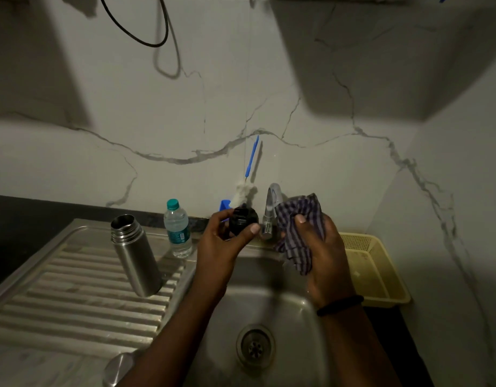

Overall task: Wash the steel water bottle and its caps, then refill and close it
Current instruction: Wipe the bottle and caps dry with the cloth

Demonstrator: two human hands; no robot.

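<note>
The steel water bottle [135, 255] stands open and uncapped on the ribbed drainboard [73, 297], left of the sink. My left hand [227, 241] holds a black inner cap [242, 220] between thumb and fingers above the sink's back edge. My right hand [322, 252] grips a checked cloth [300, 219] bunched up beside the cap, in front of the tap [272, 210]. A round steel outer cap [119, 368] lies at the drainboard's front edge, partly hidden by my left forearm.
A clear plastic water bottle [177, 229] with a green lid stands behind the steel one. A blue-handled bottle brush [248, 174] leans on the marble wall. A yellow plastic basket [372, 269] sits right of the sink basin [291, 325]. No water runs from the tap.
</note>
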